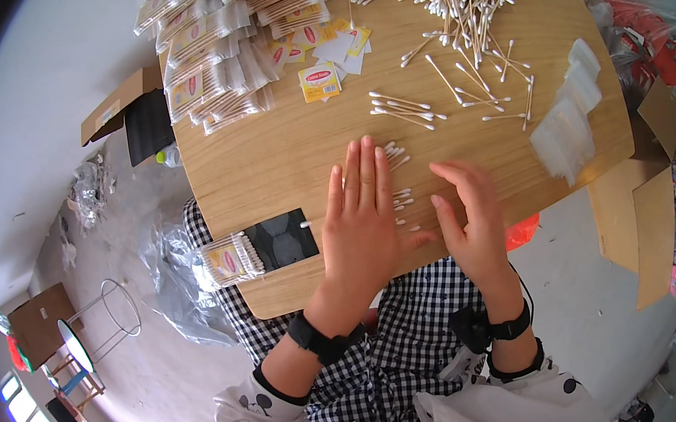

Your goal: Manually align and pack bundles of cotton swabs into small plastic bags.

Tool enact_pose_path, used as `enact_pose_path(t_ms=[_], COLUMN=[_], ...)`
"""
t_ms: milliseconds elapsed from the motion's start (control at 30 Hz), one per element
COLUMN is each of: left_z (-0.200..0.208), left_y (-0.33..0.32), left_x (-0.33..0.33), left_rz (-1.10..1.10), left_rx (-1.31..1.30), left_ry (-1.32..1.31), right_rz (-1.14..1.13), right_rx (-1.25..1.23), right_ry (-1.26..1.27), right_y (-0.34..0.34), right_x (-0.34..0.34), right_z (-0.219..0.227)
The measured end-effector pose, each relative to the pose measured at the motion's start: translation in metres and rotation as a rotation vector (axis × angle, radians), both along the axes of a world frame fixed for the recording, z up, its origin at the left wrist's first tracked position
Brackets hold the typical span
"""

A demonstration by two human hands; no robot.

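Pressing flat on the wooden table (280, 159), the left hand (364, 216) has open, straight fingers over a small bunch of cotton swabs (401, 197). The swabs lie sideways, tips poking right toward the open, empty right hand (470, 211). Far left sit clear packs with yellow-and-red labels (222, 47); one yellow label card (319, 82) lies alone.

Cotton swabs (401, 199) lie mostly hidden beneath the flat left hand (363, 225) and right hand (470, 215); only tips show. Far beyond the hands, the stacked swab packets (222, 34) run off the top edge.
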State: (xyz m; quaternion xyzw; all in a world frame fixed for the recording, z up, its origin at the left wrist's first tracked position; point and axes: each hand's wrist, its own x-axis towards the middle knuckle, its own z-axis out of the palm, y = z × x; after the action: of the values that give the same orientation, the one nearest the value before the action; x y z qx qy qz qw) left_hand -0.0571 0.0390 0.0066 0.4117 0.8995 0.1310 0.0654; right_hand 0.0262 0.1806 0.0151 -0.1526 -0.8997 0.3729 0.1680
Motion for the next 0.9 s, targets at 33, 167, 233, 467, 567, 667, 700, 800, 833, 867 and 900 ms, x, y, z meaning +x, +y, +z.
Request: enact_pose_path(t_ms=[33,167,233,467,567,667,700,800,833,867,900], left_z=[0.006,0.030,0.033,0.023,0.018,0.020,0.020,0.023,0.026,0.030,0.033], left_y=[-0.005,-0.038,-0.060,-0.078,-0.076,-0.073,-0.072,-0.071,-0.071,-0.070,-0.070], left_x=[0.003,-0.002,-0.011,-0.022,-0.024,-0.026,-0.026,-0.026,-0.026,-0.025,-0.024], left_rz=[0.028,0.180,0.279,0.289,0.271,0.221,0.223,0.191,0.203,0.213,0.211], left_rx=[0.043,0.231,0.335,0.345,0.320,0.299,0.300,0.254,0.270,0.286,0.286], left_ry=[-0.042,-0.040,-0.070,-0.211,-0.241,-0.224,-0.223,-0.207,-0.208,-0.210,-0.212], right_rz=[0.003,0.021,0.053,0.162,0.142,0.123,0.118,0.136,0.137,0.135,0.132], right_rx=[-0.004,-0.042,-0.032,0.064,0.040,0.026,0.015,0.057,0.056,0.038,0.020], right_ry=[0.001,0.028,0.032,-0.069,-0.073,-0.120,-0.143,-0.129,-0.130,-0.126,-0.123], right_y=[-0.002,-0.009,-0.015,-0.032,-0.029,-0.025,-0.025,-0.022,-0.021,-0.021,-0.021], right_x=[0.001,0.013,0.014,0.007,-0.001,-0.011,-0.014,-0.017,-0.017,-0.016,-0.015], right_z=[-0.002,-0.004,-0.003,-0.009,-0.011,-0.009,-0.009,-0.009,-0.009,-0.008,-0.008])
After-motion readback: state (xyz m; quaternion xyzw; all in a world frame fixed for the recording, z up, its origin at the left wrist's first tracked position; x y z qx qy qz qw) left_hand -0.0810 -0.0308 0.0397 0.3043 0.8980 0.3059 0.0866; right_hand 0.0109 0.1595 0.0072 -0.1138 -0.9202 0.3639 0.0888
